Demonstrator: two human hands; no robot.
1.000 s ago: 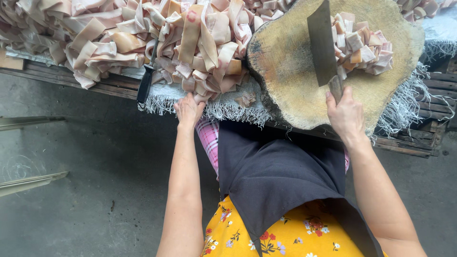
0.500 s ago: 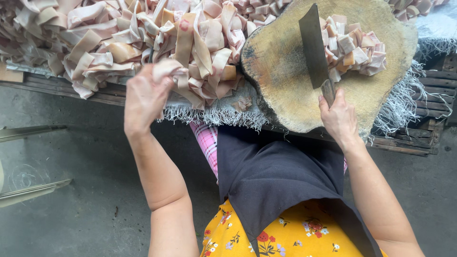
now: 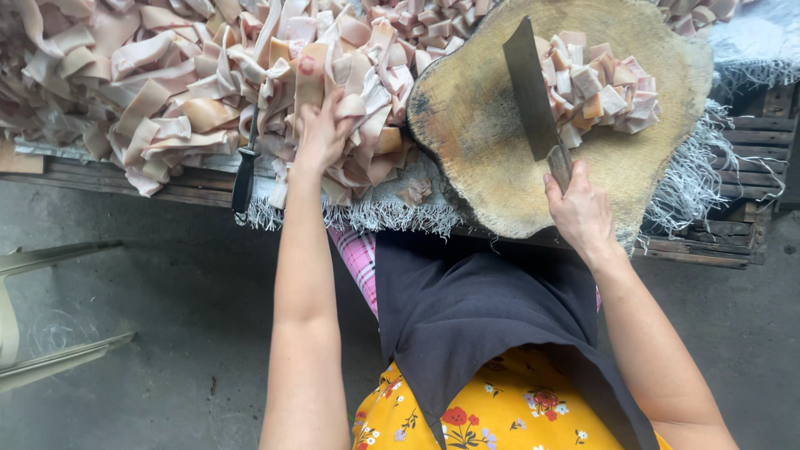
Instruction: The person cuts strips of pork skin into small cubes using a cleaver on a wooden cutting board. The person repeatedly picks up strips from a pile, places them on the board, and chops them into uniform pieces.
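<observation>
- Left hand (image 3: pixel 321 133) reaching up into the heap of pale pink strips (image 3: pixel 167 92), fingers curled over and closed on a few strips at the near edge of the heap; forearm stretched straight up from the bottom of the view.
- Right hand (image 3: pixel 579 212) clamped on the handle of a cleaver (image 3: pixel 532 92); broad grey blade standing edge-down on the chopping block (image 3: pixel 483 158), tilted slightly leftward, tip pointing away from the body.
- Small mound of cut pieces (image 3: pixel 604 92) lying on the block just right of the blade, touching it or nearly so; cannot tell which.
- Block a thick, round, yellowed slab of wood, worn and stained, resting on a frayed white cloth (image 3: pixel 692 179) over a slatted wooden bench (image 3: pixel 708 242).
- Heap of strips spread across the bench left of the block, its right edge reaching the block's rim.
- Dark-handled tool (image 3: pixel 243 179) lying at the near edge of the bench, just left of the left forearm, handle hanging toward the floor.
- Dark apron (image 3: pixel 467 317) over a yellow flowered garment (image 3: pixel 500 400) below the bench; grey concrete floor (image 3: pixel 142 333) to the left.
</observation>
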